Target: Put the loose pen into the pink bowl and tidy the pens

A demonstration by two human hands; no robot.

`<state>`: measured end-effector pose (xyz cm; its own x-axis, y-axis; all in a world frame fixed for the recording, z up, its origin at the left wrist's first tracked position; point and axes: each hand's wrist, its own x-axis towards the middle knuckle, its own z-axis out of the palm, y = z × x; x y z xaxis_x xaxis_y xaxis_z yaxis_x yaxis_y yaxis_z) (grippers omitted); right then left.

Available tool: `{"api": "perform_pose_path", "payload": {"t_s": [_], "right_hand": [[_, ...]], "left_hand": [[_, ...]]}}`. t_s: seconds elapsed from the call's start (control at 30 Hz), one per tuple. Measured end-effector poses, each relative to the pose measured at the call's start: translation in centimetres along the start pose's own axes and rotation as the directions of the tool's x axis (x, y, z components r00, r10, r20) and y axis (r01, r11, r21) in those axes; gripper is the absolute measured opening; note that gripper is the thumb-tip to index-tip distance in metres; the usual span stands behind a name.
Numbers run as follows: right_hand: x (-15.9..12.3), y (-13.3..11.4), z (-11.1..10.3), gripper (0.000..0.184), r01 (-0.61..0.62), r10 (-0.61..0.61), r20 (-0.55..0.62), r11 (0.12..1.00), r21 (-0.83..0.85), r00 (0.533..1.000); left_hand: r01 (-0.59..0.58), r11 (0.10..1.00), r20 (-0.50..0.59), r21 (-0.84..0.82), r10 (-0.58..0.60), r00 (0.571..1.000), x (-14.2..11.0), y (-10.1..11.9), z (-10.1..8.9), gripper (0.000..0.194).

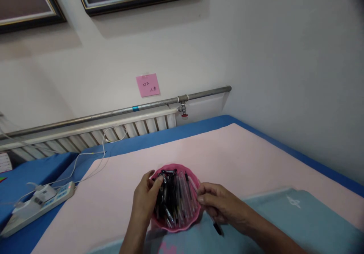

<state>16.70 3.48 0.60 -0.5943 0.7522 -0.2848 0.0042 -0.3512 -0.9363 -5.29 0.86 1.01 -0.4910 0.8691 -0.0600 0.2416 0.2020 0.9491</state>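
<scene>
Pink note (148, 85) reads "22" – both hands at pink bowl (182, 226).

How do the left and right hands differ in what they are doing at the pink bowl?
The left hand reaches into the pink bowl, fingers on the pens; the right hand stays at the bowl's right rim. The right hand holds a dark pen below it; the left lifts none. Both touch the bowl.
</scene>
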Motion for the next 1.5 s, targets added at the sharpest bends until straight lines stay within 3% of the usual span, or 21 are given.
{"api": "perform_pose_path", "payload": {"t_s": [0.03,0.1,0.17,0.3,0.37,0.47,0.53,0.63,0.73,0.8,0.83,0.97,1.03,1.07,1.17,1.2,1.23,1.33,1.37,1.43,1.5], "right_hand": [[0.1,0.0,0.0,0.011,0.006,-0.005,-0.016,1.0,0.02,1.0],[0.3,0.1,-0.1,0.014,0.023,-0.02,-0.054,0.998,0.056,0.998],[0.6,0.2,-0.2,0.017,0.049,-0.041,-0.099,0.995,0.085,0.994],[1.1,0.6,-0.4,0.025,0.123,-0.1,-0.176,0.985,0.125,0.979],[1.2,0.8,-0.4,0.026,0.156,-0.127,-0.198,0.978,0.138,0.972],[1.3,1.0,-0.2,0.024,0.192,-0.157,-0.225,0.971,0.144,0.962],[1.2,1.0,0.0,0.023,0.205,-0.168,-0.228,0.967,0.15,0.959],[0.8,0.8,0.2,0.023,0.214,-0.175,-0.206,0.959,0.184,0.963],[0.5,0.4,0.2,0.022,0.218,-0.18,-0.168,0.945,0.243,0.969],[0.4,0.2,0.0,0.022,0.223,-0.186,-0.152,0.933,0.282,0.971],[0.4,0.1,0.0,0.022,0.227,-0.19,-0.149,0.928,0.296,0.97],[0.6,0.2,-0.3,0.02,0.238,-0.198,-0.154,0.918,0.318,0.968],[0.6,0.2,-0.3,0.019,0.236,-0.198,-0.147,0.916,0.323,0.969],[0.6,0.3,-0.3,0.019,0.235,-0.199,-0.141,0.915,0.327,0.97],[0.6,0.2,-0.3,0.02,0.234,-0.202,-0.129,0.911,0.34,0.971],[0.6,0.2,-0.3,0.02,0.235,-0.202,-0.129,0.91,0.342,0.971],[0.6,0.3,-0.3,0.02,0.235,-0.202,-0.13,0.91,0.342,0.971],[0.7,0.3,-0.3,0.019,0.231,-0.196,-0.136,0.914,0.333,0.971],[0.7,0.4,-0.4,0.018,0.227,-0.191,-0.136,0.916,0.332,0.972],[0.8,0.4,-0.4,0.018,0.219,-0.182,-0.138,0.916,0.337,0.974],[0.7,0.3,-0.4,0.019,0.22,-0.177,-0.15,0.912,0.346,0.973]], "left_hand": [[-0.045,0.996,-0.038,0.077,0.048,0.998,-0.1,0.0,0.2,0.045],[-0.112,0.985,0.012,0.133,0.112,0.994,-0.8,0.1,0.9,0.037],[-0.171,0.979,0.197,0.114,0.147,0.969,-1.9,0.3,2.2,0.03],[-0.32,0.921,0.489,0.222,0.179,0.854,-4.7,0.8,5.0,0.023],[-0.399,0.87,0.52,0.29,0.207,0.829,-5.8,0.9,5.9,0.018],[-0.444,0.805,0.482,0.394,0.23,0.845,-6.3,0.9,6.3,0.014],[-0.432,0.814,0.492,0.388,0.214,0.844,-6.2,0.9,6.1,0.015],[-0.362,0.897,0.543,0.252,0.179,0.82,-5.8,0.9,5.7,0.015],[-0.138,0.988,0.634,0.069,0.064,0.771,-5.4,1.0,5.4,0.025],[0.013,0.999,0.703,-0.038,0.017,0.711,-5.4,1.0,5.4,0.035],[0.045,0.996,0.71,-0.072,0.02,0.704,-5.4,1.0,5.5,0.038],[-0.136,0.991,0.536,-0.018,0.124,0.835,-5.4,0.9,5.6,0.03],[-0.177,0.984,0.52,0.025,0.139,0.843,-5.5,0.9,5.6,0.028],[-0.154,0.988,0.554,0.016,0.119,0.824,-5.5,0.9,5.6,0.029],[0.029,0.998,0.706,-0.064,0.024,0.708,-5.4,1.0,5.5,0.037],[0.055,0.996,0.718,-0.076,0.017,0.696,-5.4,1.0,5.5,0.04],[0.04,0.996,0.701,-0.078,0.026,0.713,-5.4,0.9,5.6,0.04],[-0.109,0.993,0.55,-0.039,0.112,0.828,-5.4,0.9,5.7,0.034],[-0.129,0.991,0.532,-0.032,0.126,0.837,-5.4,0.9,5.6,0.032],[-0.055,0.996,0.599,-0.065,0.083,0.797,-5.4,1.0,5.5,0.033],[0.09,0.991,0.709,-0.103,0.009,0.705,-5.5,1.2,5.4,0.037]]}}
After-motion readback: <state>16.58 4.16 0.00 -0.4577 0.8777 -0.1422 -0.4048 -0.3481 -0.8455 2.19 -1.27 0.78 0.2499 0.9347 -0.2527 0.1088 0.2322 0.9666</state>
